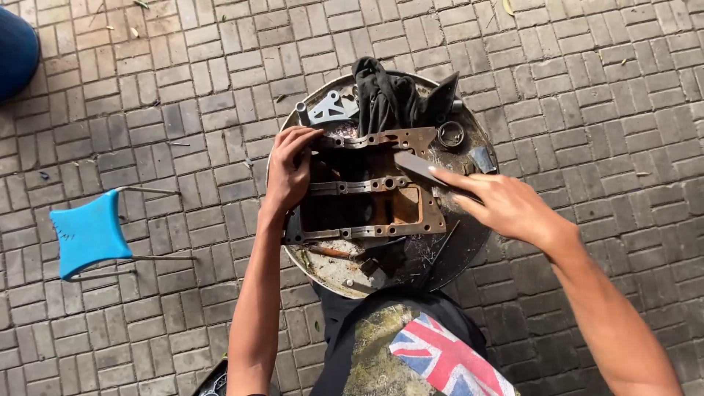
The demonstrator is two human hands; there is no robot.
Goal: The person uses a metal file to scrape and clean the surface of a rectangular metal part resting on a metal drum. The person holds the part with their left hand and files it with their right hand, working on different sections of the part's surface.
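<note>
Nearest the lens: dark shirt with a red-white-blue flag print (440, 359), worn by the person, at bottom centre. Then L to R: a bright blue plastic seat on thin metal legs (88, 231) stands on the grey brick paving (183, 95), well apart from the work. The left hand (287, 172) comes up from the bottom, fingers curled closed over the left edge of a rusty rectangular metal casing w/ open bays and bolt holes round its rim (367, 192), gripping it at the upper-left corner. The casing lies flat on a round, grimy metal tray (462, 253) set on the paving, roughly at the tray's middle. Behind the casing, at the tray's far side: a small silver bracket w/ holes (331, 108), a bunched black cloth (381, 95), a dark triangular plate (444, 94) and a short metal ring (450, 134). The right hand (506, 207) reaches in from the right, fingers closed round a flat grey metal blade (419, 167), forefinger stretched along it; the blade's tip rests on the casing's upper-right rim. Can't tell what sort of tool the blade is. A thin dark rod (440, 249) lies on the tray below the casing, near the right wrist.
</note>
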